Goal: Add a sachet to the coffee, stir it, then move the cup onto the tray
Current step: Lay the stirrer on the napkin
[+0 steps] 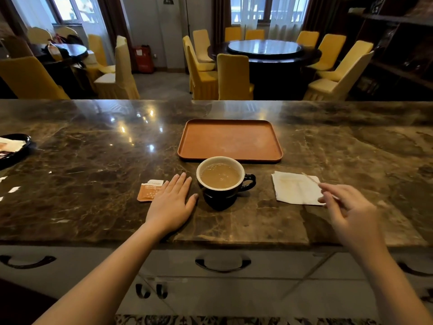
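Note:
A dark cup (226, 184) with a white inside holds light brown coffee and stands on the marble counter, its handle to the right. Just behind it lies an orange tray (230, 140) with nothing on it. My left hand (172, 204) rests flat and open on the counter left of the cup, partly over an orange sachet (150, 190) that looks torn open. My right hand (349, 208) pinches a thin wooden stir stick (310, 178), which points up-left over a white napkin (295, 187) right of the cup.
A black dish (14, 146) with white papers sits at the counter's far left edge. Small white paper scraps lie along the left side. Drawers with dark handles run below the counter's front edge. Yellow chairs and round tables fill the room beyond.

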Tool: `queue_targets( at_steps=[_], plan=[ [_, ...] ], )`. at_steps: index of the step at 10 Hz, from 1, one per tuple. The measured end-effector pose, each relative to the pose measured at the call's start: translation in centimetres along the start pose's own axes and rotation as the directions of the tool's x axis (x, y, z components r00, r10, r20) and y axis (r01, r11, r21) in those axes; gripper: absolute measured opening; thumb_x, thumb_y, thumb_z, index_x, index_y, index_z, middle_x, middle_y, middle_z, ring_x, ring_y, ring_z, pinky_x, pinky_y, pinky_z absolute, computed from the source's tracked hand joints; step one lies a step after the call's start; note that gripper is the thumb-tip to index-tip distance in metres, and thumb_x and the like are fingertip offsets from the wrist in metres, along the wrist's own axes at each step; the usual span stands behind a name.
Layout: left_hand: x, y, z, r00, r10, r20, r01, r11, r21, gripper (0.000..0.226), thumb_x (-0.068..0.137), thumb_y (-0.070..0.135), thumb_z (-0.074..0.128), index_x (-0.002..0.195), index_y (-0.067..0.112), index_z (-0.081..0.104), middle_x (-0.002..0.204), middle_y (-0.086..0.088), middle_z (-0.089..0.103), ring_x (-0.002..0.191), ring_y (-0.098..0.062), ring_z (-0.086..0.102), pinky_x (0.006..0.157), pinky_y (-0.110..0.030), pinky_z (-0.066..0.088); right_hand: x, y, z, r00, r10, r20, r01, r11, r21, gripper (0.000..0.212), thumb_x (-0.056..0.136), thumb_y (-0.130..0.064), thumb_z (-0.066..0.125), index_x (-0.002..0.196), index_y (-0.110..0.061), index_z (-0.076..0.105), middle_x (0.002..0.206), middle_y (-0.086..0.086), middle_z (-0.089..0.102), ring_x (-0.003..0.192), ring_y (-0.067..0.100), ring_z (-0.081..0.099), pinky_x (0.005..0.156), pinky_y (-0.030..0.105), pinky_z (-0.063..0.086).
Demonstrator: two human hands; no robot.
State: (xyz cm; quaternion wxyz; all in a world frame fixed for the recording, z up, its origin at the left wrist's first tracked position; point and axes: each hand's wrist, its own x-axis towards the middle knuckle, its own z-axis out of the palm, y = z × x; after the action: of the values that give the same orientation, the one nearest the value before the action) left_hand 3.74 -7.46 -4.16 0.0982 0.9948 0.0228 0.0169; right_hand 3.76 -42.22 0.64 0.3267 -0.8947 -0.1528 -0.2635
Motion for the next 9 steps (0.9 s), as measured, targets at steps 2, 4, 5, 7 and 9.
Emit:
queue_targets(
  at_steps=[2,4,5,7,9],
  plan=[
    [0.0,0.1,0.0,1.0,0.0,-0.011,0.0,1.0,0.002,0.059,0.096,0.048,0.022,0.147,0.022,0.01,0.157,0.002,0.004,0.144,-0.011,0.0,0.116,-0.032,0.001,-1.8,1.2,0.9,0.997,-0.029,0.075,0.034,0.997,-0.07,0.027,0.084,-0.003,0.057,0.11,-0.003,0.062,0.101,0.014,0.064,0.09,0.018,0.057,0.082,0.005,0.039],
    [0.0,0.2,-0.1,1.0,0.0,-0.011,0.0,1.0,0.016,0.059,0.096,0.048,0.022,0.147,0.021,0.01,0.157,0.001,0.005,0.144,-0.012,0.0,0.115,-0.032,0.001,-3.2,2.1,1.2,0.993,-0.003,0.119,0.018,0.991,-0.132,0.032,0.082,-0.008,0.059,0.114,-0.007,0.062,0.1,0.013,0.063,0.095,0.021,0.053,0.079,0.027,0.039],
    [0.0,0.2,-0.1,1.0,0.0,-0.006,0.001,1.0,0.024,0.059,0.096,0.048,0.021,0.147,0.02,0.01,0.157,0.001,0.004,0.144,-0.012,0.0,0.115,-0.032,0.0,-3.7,2.4,1.3,0.99,0.003,0.142,0.018,0.988,-0.151,0.034,0.081,-0.01,0.06,0.116,-0.007,0.061,0.105,0.013,0.061,0.099,0.021,0.05,0.082,0.027,0.037],
    [0.0,0.2,0.0,1.0,-0.003,-0.009,0.004,1.0,0.021,0.059,0.096,0.047,0.022,0.147,0.019,0.011,0.157,0.0,0.005,0.144,-0.013,0.0,0.117,-0.034,0.002,-4.4,2.9,1.5,0.982,0.038,0.184,-0.002,0.981,-0.193,0.036,0.084,-0.022,0.053,0.115,-0.005,0.061,0.111,0.013,0.06,0.104,0.024,0.05,0.087,0.032,0.04],
    [0.0,0.3,-0.1,1.0,-0.003,-0.003,0.003,1.0,0.023,0.059,0.097,0.046,0.022,0.147,0.02,0.011,0.157,0.0,0.005,0.144,-0.013,0.0,0.117,-0.034,0.002,-4.6,2.7,1.7,0.975,0.086,0.206,-0.041,0.975,-0.216,0.033,0.084,-0.022,0.057,0.112,-0.004,0.063,0.111,0.014,0.06,0.105,0.025,0.048,0.09,0.047,0.046]
  ],
)
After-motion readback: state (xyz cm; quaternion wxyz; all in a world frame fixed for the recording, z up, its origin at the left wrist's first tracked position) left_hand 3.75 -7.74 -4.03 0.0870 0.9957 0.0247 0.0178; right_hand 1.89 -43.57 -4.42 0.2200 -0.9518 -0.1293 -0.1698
